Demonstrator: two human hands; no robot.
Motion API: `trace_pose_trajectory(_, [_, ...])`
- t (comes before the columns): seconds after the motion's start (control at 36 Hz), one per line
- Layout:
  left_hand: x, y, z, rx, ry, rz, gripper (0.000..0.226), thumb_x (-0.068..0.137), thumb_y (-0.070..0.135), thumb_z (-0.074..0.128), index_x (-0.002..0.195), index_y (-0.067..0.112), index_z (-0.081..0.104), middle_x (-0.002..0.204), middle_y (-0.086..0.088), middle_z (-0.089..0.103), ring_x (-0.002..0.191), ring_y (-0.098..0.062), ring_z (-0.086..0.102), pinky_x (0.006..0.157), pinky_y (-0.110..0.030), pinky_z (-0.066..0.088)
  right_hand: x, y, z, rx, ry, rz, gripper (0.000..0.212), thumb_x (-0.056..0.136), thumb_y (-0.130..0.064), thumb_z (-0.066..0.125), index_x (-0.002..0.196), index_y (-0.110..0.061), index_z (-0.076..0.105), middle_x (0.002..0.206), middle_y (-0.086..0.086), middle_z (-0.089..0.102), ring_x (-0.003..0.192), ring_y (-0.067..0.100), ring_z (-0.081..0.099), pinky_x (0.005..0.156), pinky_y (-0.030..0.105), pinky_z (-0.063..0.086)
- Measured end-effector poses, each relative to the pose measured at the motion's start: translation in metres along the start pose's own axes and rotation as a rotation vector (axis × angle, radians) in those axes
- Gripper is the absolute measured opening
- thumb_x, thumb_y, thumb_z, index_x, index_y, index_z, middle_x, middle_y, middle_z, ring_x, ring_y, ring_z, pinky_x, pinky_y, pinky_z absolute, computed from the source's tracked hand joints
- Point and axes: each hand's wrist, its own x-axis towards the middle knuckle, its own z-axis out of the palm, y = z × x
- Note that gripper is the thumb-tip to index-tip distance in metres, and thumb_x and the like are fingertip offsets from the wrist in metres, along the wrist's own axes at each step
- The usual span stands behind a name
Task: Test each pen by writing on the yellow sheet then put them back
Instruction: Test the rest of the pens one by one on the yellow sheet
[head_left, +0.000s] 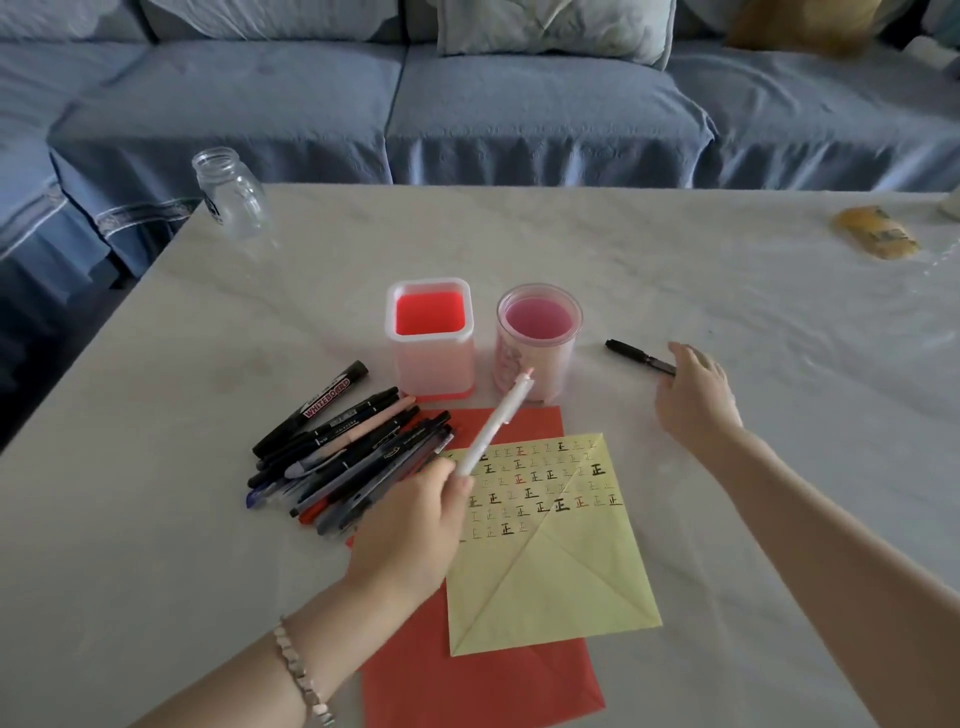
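Pale tabletop (571, 249): left hand (410, 525) pinches white pen (493, 431) over yellow sheet (561, 587); right hand (696, 400) at black marker (636, 356), grip unclear. Next prob: tip down, write.

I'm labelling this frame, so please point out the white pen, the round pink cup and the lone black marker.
white pen (493, 426): head view, middle of the barrel.
round pink cup (558, 364): head view, side wall.
lone black marker (639, 356): head view, middle of its body.
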Motion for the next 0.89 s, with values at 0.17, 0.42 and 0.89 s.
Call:
trace_pose_trajectory(0.17, [-0.003,-0.029,-0.021,0.141,0.122,-0.047,0.023,0.098,0.031,0.037,0.082,0.022,0.051,0.068,0.003,0.061,0.058,-0.011,0.055,0.052,-0.027,0.040,0.009,0.010,0.001,-0.270,0.009,-0.011,0.049,0.085,0.001,0.041,0.133,-0.008,0.042,0.133,0.017,0.047,0.124,0.034,0.040,0.101,0.038,0.027])
trace_pose_trajectory(0.42, [0.002,-0.064,-0.040,0.531,0.465,0.175,0.030,0.087,0.025,0.040,0.080,0.009,0.065,0.068,-0.002,0.058,0.061,-0.028,0.056,0.055,-0.033,0.038,-0.030,0.002,0.002,-0.003,0.007,0.011,0.034,0.091,-0.011,0.039,0.123,-0.006,0.050,0.120,0.018,0.045,0.095,0.035,0.048,0.075,0.036,0.041])
trace_pose_trajectory(0.89, [-0.012,-0.032,-0.041,0.274,0.172,0.447,0.050,0.092,0.040,0.040,0.133,0.011,0.042,0.130,-0.007,0.049,0.122,-0.020,0.042,0.102,-0.032,0.030,-0.133,-0.064,-0.011,0.174,-0.358,-0.503,0.025,0.080,-0.008,0.053,0.090,-0.024,0.070,0.076,-0.009,0.054,0.075,0.009,0.051,0.062,0.018,0.040])
